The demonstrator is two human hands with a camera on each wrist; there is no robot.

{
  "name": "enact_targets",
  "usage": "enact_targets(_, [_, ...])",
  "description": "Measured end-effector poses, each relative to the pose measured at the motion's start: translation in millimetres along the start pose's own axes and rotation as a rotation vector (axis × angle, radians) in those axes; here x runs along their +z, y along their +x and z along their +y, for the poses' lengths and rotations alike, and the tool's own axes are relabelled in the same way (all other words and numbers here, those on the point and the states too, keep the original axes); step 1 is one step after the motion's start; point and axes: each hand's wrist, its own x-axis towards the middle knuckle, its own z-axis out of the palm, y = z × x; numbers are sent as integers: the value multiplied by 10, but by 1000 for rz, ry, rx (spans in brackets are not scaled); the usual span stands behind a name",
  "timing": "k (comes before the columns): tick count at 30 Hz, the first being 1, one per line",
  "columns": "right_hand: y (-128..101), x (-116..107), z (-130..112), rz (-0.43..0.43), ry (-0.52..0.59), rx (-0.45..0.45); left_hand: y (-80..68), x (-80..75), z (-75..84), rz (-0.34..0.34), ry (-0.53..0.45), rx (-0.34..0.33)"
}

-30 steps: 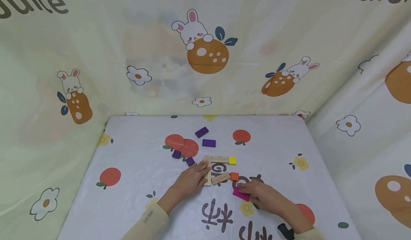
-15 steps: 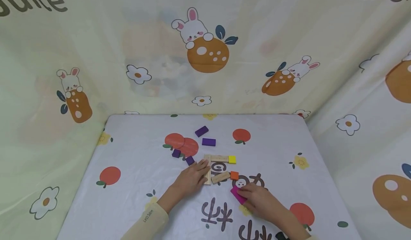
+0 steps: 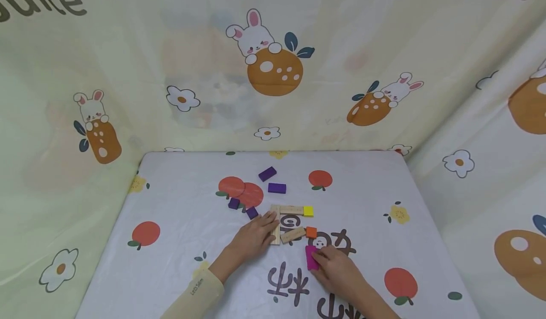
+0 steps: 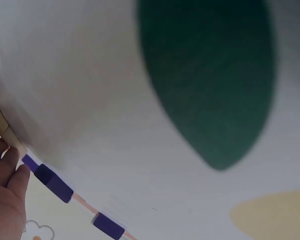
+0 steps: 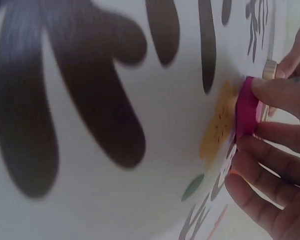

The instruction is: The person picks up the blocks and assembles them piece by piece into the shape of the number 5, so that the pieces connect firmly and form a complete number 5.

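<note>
Pinching a flat magenta rectangular block [image 3: 311, 257] between thumb and curled fingers of the right hand [image 3: 338, 270], just below the orange block [image 3: 311, 232] on the printed tablecloth [image 3: 179, 224]; long axis running away from the person, toward the orange block. Resting the left hand [image 3: 251, 239], fingers nearly straight, on the upright wooden bar [image 3: 276, 226] left of the orange block.

Two bare hands, left arm in a pale cream long sleeve [image 3: 197, 294], small dark lettering near its cuff
</note>
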Motion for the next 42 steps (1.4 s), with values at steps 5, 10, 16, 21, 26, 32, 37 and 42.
enact_targets(5, [9, 43, -83, 40, -24, 40, 5, 1, -4, 1, 5, 2])
enact_targets(10, [27, 87, -156, 91, -64, 56, 5, -9, 4, -3, 5, -5])
enact_targets(16, [60, 144, -209, 132, -111, 56, 3, -16, 12, 1, 3, -8])
enact_targets(21, [77, 154, -229, 147, -125, 60, 5, -14, 8, -1, -1, -10])
enact_targets(26, [76, 160, -225, 173, -117, 85, 3, -20, 8, 1, -4, -1])
enact_targets(32, [93, 124, -239, 148, -109, 131, 2, -16, -1, 6, -6, 4])
enact_targets(37, [93, 125, -249, 128, -117, 152, 0, -19, 2, 2, -6, 7])
enact_targets(42, [92, 144, -247, 128, -103, 163, 6, -10, -2, 1, 4, 5])
